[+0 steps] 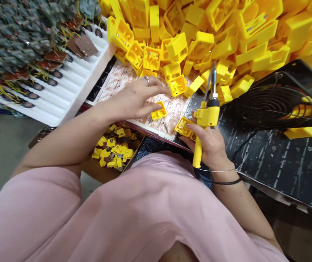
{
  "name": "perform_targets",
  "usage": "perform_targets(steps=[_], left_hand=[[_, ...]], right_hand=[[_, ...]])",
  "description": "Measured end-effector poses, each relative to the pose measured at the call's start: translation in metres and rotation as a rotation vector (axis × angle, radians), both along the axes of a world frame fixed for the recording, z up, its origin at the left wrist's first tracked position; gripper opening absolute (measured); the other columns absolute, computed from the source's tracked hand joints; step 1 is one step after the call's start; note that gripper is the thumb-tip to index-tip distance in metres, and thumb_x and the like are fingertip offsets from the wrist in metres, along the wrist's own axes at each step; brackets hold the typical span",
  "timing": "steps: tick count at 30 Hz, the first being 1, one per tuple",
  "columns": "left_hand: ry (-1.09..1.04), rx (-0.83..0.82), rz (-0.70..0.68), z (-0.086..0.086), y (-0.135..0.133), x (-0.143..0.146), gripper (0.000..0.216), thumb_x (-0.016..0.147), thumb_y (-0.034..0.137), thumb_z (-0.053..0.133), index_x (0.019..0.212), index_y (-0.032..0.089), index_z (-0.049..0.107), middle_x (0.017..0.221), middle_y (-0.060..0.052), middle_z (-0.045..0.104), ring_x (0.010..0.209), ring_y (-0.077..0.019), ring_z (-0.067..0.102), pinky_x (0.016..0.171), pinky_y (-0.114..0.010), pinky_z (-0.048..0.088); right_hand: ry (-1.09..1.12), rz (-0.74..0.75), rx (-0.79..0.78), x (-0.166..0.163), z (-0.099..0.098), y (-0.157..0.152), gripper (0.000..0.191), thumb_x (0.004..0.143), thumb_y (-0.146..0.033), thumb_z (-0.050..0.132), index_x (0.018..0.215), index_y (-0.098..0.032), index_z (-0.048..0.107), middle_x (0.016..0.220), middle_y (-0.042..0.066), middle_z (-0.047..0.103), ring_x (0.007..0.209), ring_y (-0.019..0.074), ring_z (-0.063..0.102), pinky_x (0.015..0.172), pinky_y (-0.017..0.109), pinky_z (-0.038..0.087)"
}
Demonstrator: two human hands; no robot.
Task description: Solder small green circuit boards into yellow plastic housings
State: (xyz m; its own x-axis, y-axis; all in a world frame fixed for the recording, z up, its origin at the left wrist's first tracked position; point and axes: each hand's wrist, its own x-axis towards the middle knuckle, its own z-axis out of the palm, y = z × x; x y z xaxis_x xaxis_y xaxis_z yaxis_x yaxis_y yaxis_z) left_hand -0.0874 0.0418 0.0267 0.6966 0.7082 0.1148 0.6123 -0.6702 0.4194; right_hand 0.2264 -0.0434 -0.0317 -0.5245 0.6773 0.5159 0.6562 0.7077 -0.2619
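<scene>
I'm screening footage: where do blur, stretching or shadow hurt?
Head view: grey parts upper left look smeared; yellow housings upper right look soft and stretched; the soldering iron in the right hand reads clearer; shadow darkens below the black tabletop.

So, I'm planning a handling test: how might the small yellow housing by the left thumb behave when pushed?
The small yellow housing looks like thin-walled moulded plastic, so it is probably stiff and light. Its boxy shape suggests sliding over the patterned sheet rather than rolling.

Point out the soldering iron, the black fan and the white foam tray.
Soldering iron (209, 115), head view: yellow body.
Black fan (266, 108), head view: wire guard.
White foam tray (88, 80), head view: side wall.
</scene>
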Motion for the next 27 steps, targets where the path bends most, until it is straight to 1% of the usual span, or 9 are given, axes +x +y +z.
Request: perform_targets(steps=[3,5,10,14,17,21,23,25,27], left_hand=[[0.058,-0.049,-0.098,0.003,0.003,-0.016,0.057,0.101,0.047,0.063,0.154,0.028,0.062,0.164,-0.01,0.06,0.145,-0.0329,0.063,0.123,-0.046,0.048],[0.146,-0.089,-0.115,0.002,-0.002,-0.017,0.066,0.099,0.042,0.066,0.161,0.026,0.054,0.171,-0.012,0.053,0.149,-0.0337,0.06,0.123,-0.046,0.048],[0.247,0.016,0.024,-0.012,-0.02,0.018,0.05,0.1,0.042,0.07,0.145,0.018,0.068,0.146,-0.016,0.069,0.126,-0.0314,0.07,0.106,-0.04,0.056],[0.217,0.144,0.017,-0.025,-0.031,0.053,0.056,0.1,0.054,0.074,0.138,0.013,0.071,0.131,-0.02,0.073,0.113,-0.0305,0.072,0.093,-0.038,0.057],[0.211,0.229,0.093,-0.022,-0.027,0.054,0.071,0.102,0.066,0.066,0.148,0.012,0.065,0.137,-0.02,0.072,0.113,-0.0314,0.071,0.092,-0.041,0.058],[0.342,0.318,0.423,0.005,0.015,-0.009,0.051,0.105,0.057,0.056,0.129,0.018,0.078,0.118,-0.013,0.078,0.114,-0.0329,0.067,0.095,-0.051,0.055],[0.44,0.402,0.65,0.019,0.048,-0.059,0.056,0.105,0.061,0.05,0.119,0.018,0.082,0.128,-0.016,0.077,0.129,-0.0402,0.059,0.103,-0.066,0.051],[0.479,0.375,0.67,0.026,0.078,-0.111,0.065,0.101,0.069,0.052,0.124,0.015,0.081,0.149,-0.012,0.069,0.149,-0.0464,0.047,0.117,-0.079,0.039],[0.435,0.313,0.577,0.025,0.099,-0.157,0.077,0.083,0.083,0.059,0.096,0.01,0.084,0.124,-0.012,0.075,0.142,-0.0584,0.054,0.109,-0.088,0.037]], right_hand=[[0.03,-0.017,0.047,0.0,-0.001,0.001,0.059,0.096,-0.042,0.084,0.147,-0.029,0.057,0.116,0.008,0.079,0.109,0.0291,0.078,0.106,0.047,0.06],[0.046,-0.027,0.049,0.001,-0.002,0.0,0.063,0.094,-0.044,0.086,0.148,-0.027,0.057,0.115,0.009,0.079,0.106,0.0297,0.078,0.101,0.046,0.062],[0.062,-0.011,0.021,0.006,-0.005,-0.002,0.058,0.097,-0.028,0.081,0.151,-0.029,0.059,0.111,0.006,0.081,0.093,0.0252,0.079,0.083,0.035,0.065],[0.086,-0.013,0.054,0.014,-0.004,0.0,0.07,0.095,-0.025,0.083,0.158,-0.031,0.053,0.126,0.009,0.081,0.108,0.0305,0.082,0.089,0.04,0.068],[0.045,-0.005,0.077,0.019,-0.004,0.003,0.073,0.096,-0.029,0.083,0.161,-0.03,0.049,0.128,0.012,0.081,0.107,0.0334,0.082,0.09,0.045,0.068],[0.037,-0.006,0.177,0.02,-0.007,0.004,0.083,0.091,-0.035,0.09,0.163,-0.027,0.049,0.118,0.013,0.083,0.095,0.0346,0.083,0.084,0.047,0.067],[0.041,-0.03,0.213,0.019,-0.008,0.003,0.085,0.089,-0.035,0.092,0.163,-0.028,0.05,0.113,0.011,0.084,0.083,0.0315,0.081,0.08,0.045,0.066],[0.041,-0.048,0.234,0.017,-0.007,0.003,0.083,0.089,-0.034,0.091,0.161,-0.027,0.051,0.108,0.009,0.084,0.076,0.0287,0.079,0.079,0.043,0.066],[0.049,-0.05,0.254,0.016,-0.006,0.004,0.077,0.089,-0.031,0.091,0.157,-0.025,0.055,0.103,0.008,0.083,0.077,0.0278,0.079,0.078,0.041,0.065]])
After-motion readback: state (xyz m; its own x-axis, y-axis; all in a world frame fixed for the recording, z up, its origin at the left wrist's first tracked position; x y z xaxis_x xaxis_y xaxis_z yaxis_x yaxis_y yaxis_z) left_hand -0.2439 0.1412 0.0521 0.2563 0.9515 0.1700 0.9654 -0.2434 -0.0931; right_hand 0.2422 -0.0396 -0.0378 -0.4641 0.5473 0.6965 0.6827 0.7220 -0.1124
